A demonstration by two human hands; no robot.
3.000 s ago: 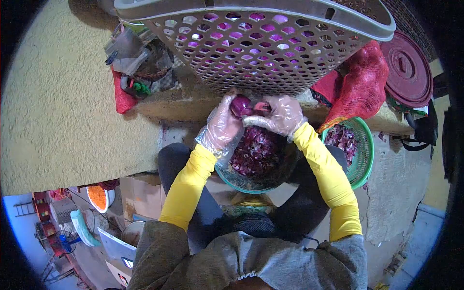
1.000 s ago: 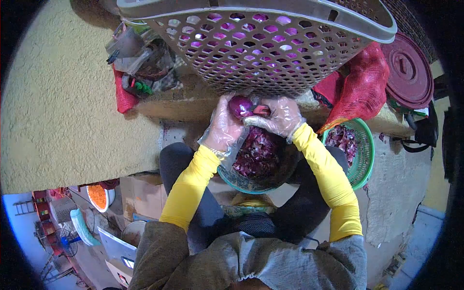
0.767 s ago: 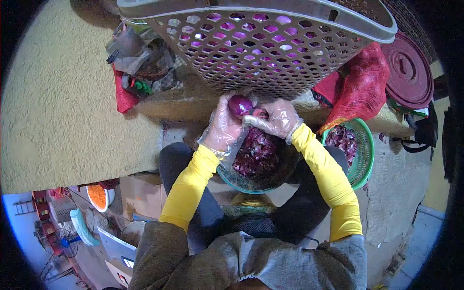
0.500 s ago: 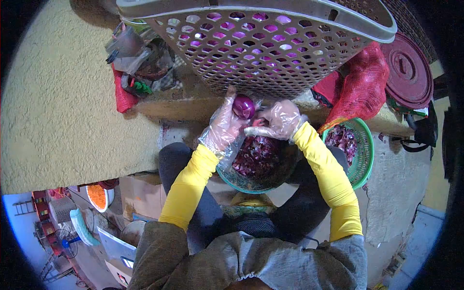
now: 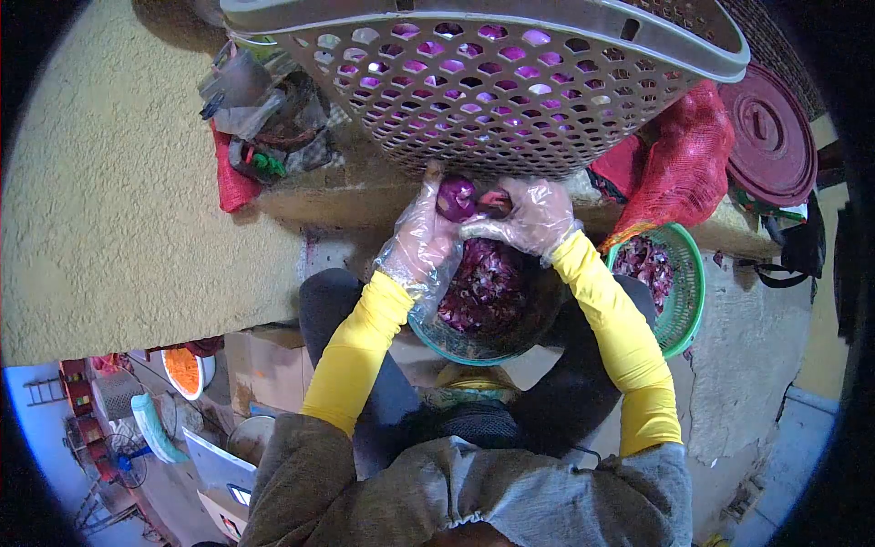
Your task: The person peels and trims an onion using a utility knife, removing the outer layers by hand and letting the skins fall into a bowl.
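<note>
My left hand [image 5: 424, 228], in a clear plastic glove, is closed around a purple-red onion [image 5: 457, 198]. Beside the onion is my right hand [image 5: 536, 217], gloved the same way, its fingers curled and its thumb stretched towards the onion. Something small and reddish [image 5: 496, 202] shows at those right fingers, too unclear to name. Below both hands, between my knees, a round basin [image 5: 483, 357] with a teal rim holds a heap of purple onion skins [image 5: 481, 292].
A large grey-brown perforated basket [image 5: 492, 118] with purple onions inside stands just beyond my hands. To the right are a green basket [image 5: 694, 283] with onion skins, a red mesh sack [image 5: 679, 173] and a maroon lid [image 5: 764, 132]. Plastic bags [image 5: 292, 118] lie at left.
My right hand has turned and moved slightly, and the reddish thing at its fingers has risen beside the onion. The onion has turned a little in my left hand.
</note>
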